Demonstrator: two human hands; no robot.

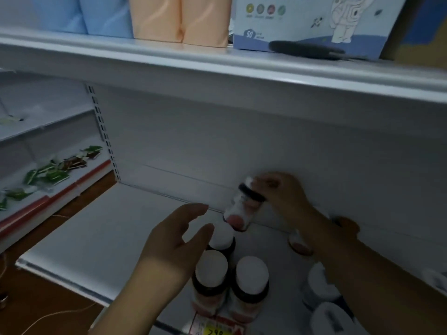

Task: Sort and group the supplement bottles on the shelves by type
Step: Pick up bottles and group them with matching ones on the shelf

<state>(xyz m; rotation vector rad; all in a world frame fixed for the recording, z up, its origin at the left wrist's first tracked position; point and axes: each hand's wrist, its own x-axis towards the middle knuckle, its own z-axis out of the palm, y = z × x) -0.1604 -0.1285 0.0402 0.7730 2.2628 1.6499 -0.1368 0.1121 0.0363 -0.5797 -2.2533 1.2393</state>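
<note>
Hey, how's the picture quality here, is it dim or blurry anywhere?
Head view: dim and bluish overall; the bottle held tilted in the right hand is motion-smeared, its label unreadable; the open left hand is sharper; the green packets at left are blurred; the upper shelf edge bows from wide-angle distortion.

1 head-worn wide-angle view looks forward and down, close in, onto a white shelf (96,228), its back panel (242,131) filling the middle and an upper shelf (193,59) overhead.

I've got one white bottle (239,209) tilted above the shelf (101,228); three white-capped bottles (229,281) stand clustered below, more at right.
</note>
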